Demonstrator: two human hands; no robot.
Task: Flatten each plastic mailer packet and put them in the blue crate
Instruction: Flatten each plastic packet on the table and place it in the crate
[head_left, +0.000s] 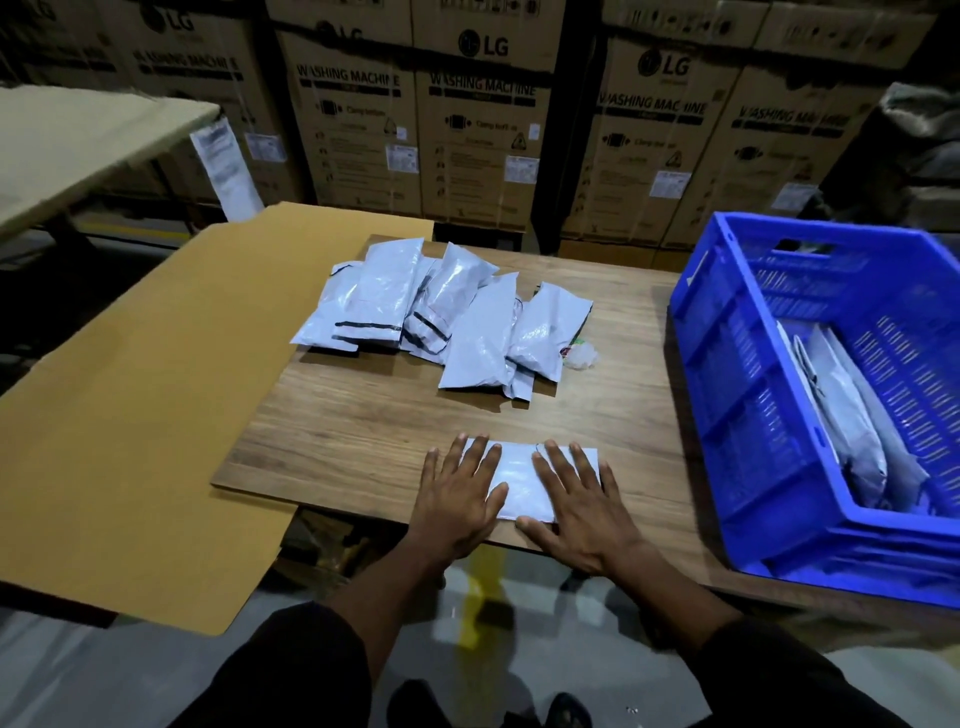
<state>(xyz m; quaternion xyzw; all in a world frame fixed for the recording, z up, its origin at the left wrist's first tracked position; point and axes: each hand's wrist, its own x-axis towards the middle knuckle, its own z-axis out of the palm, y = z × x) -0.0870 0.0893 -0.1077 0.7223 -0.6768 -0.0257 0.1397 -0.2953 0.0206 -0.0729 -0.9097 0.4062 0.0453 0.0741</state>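
Both palms are down flat at the lower centre of the frame, pressing one mailer (522, 480) against the table (363, 415) close to its near edge; the left hand (460, 496) covers the mailer's left end and the right hand (576, 499) its right end, fingers straight and spread on both, nothing curled round or pinched. The mailer looks nearly flat between them. Above it, in the middle of the frame, a pile (441, 312) of mailers lies overlapped and puffy, with a small crumpled bit of clear plastic (581, 356) just beside its right edge. The crate (737, 332) stands at the right of the frame with a few grey mailers (852, 421) already leaning inside it. A sheet of cardboard (145, 389) fills the left of the frame, tucked under the table's edge. To my eye the risk is that near edge: the mailer sits right at it, and a push toward the body could slide the slick plastic off onto the floor. Trapped air may also spring back once the palms lift, so it goes into the crate still puffed. And the crate seems to overhang the table corner, so a careless toss or a knock could shift it
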